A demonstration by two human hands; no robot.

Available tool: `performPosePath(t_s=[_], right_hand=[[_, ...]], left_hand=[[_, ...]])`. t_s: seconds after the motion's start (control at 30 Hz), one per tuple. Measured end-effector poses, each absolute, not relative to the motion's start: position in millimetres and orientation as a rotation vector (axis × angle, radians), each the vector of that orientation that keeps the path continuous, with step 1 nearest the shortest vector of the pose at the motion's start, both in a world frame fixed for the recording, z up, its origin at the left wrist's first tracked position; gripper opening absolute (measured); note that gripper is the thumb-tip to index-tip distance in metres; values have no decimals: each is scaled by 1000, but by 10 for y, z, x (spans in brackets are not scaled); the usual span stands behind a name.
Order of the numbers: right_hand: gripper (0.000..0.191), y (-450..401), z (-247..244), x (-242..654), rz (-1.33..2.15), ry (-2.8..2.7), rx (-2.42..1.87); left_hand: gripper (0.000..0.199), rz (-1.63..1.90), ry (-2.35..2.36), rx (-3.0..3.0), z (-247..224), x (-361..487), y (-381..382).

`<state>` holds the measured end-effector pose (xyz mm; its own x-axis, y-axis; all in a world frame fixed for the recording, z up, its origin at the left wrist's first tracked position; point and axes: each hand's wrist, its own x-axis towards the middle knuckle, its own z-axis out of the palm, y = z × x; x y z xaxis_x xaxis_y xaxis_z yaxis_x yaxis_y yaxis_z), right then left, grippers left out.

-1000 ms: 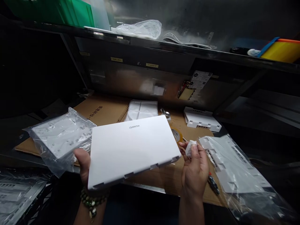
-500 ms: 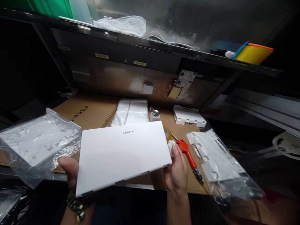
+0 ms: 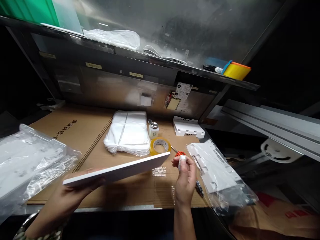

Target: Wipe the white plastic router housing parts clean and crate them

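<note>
White panel (image 3: pixel 125 169), amber tape roll (image 3: pixel 153 146), red-and-black tool (image 3: pixel 180 153), brown cardboard (image 3: pixel 87 123) with black lettering (image 3: pixel 71 125), green box (image 3: pixel 30 11)

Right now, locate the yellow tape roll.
In the head view, the tape roll sits just below mid-frame, right of the bagged stack, between the pump bottle and the held white panel.
</note>
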<state>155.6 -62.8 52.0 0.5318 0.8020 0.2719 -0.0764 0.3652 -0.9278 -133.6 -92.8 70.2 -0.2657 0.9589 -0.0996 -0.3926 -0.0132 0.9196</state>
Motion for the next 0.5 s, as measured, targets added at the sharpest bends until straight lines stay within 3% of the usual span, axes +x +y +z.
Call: performPosePath(t_s=[0.13,0.3,0.5], right_hand=[[21,-677,599,1632,683,-794,-1023],[18,-754,688,1619,659,-825,-994],[16,-822,738,1582,647,-852,-956]], left_hand=[[26,1392,1139,851,769,-1362,-917],[33,1449,1101,737,922,-1212,-855],[23,1429,1155,936,960,-1196,-862]])
